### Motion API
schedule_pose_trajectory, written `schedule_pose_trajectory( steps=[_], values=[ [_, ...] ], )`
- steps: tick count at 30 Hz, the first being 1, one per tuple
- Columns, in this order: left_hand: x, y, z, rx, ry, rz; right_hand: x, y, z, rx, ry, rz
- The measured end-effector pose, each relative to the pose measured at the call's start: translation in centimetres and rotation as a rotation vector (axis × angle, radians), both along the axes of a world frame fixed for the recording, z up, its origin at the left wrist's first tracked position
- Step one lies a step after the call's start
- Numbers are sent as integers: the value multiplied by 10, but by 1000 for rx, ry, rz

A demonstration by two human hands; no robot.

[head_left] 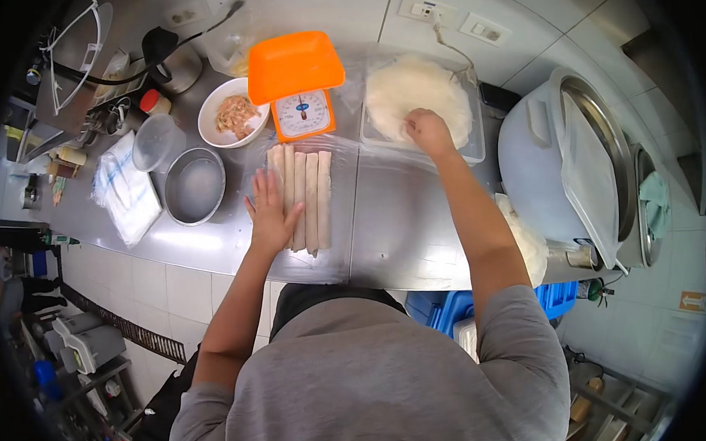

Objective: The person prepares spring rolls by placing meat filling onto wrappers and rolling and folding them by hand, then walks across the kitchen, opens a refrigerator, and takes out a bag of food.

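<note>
My left hand (271, 217) lies spread, palm down, over the left side of a row of long, thin spring rolls (312, 199), which rest side by side on plastic film on the steel counter. My right hand (429, 132) reaches across to a stack of thin, pale, round spring roll wrappers (398, 96) in a clear shallow tray (476, 143). Its fingers are pinched together at the surface of the top wrapper. Between the two stands an orange kitchen scale (303, 114) with an orange pan (297, 67). Left of it a white bowl (207, 125) holds pinkish minced filling (236, 116).
On the left stand a round metal pan (194, 187), a clear plastic tub (158, 143), a pack of white plastic bags (130, 203) and a red-lidded jar (155, 103). A large pale container (533, 153) takes up the right. Blue crates (436, 309) sit under the counter.
</note>
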State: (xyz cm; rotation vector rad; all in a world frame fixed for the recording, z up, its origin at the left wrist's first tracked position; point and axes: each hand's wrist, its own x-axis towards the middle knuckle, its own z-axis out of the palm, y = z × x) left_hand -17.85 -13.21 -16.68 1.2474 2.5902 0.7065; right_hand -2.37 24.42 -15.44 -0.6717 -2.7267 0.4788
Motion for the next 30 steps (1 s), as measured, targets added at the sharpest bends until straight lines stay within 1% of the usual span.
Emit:
schedule_pose_trajectory(
  steps=[1, 5, 8, 10, 11, 13, 14, 17, 20, 23, 26, 27, 29, 30],
  values=[
    [2, 1, 4, 52, 29, 19, 1, 4, -3, -13, 22, -14],
    [17, 6, 26, 239, -37, 13, 2, 17, -10, -118, 92, 13],
    [33, 21, 39, 320, -73, -52, 4, 2, 2, 44, 75, 110],
    [43, 33, 46, 356, -139, -74, 4, 9, 0, 11, 6, 43],
    [47, 38, 48, 358, -154, -96, 3, 11, -1, -7, -28, 13],
    [51, 44, 53, 357, -179, -134, -3, 14, -8, -66, 40, -36],
    [54, 45, 56, 338, -143, -131, -5, 15, -11, -96, 74, -61],
    [57, 42, 58, 322, -168, -135, -11, -15, 17, 41, 47, -97],
    [56, 38, 57, 312, -253, -116, -18, -15, 16, 92, -111, -89],
    [52, 32, 57, 328, -257, -134, -21, 4, 1, 23, -116, -84],
    [47, 30, 56, 339, -254, -141, -20, 29, -13, -139, 237, -240],
    [46, 29, 56, 350, -259, -139, -20, 27, 1, -92, 366, -342],
    [43, 31, 56, 379, -270, -131, -16, 12, 65, 8, 626, -538],
    [43, 33, 56, 378, -292, -123, -13, 6, 87, 47, 691, -516]
  ],
)
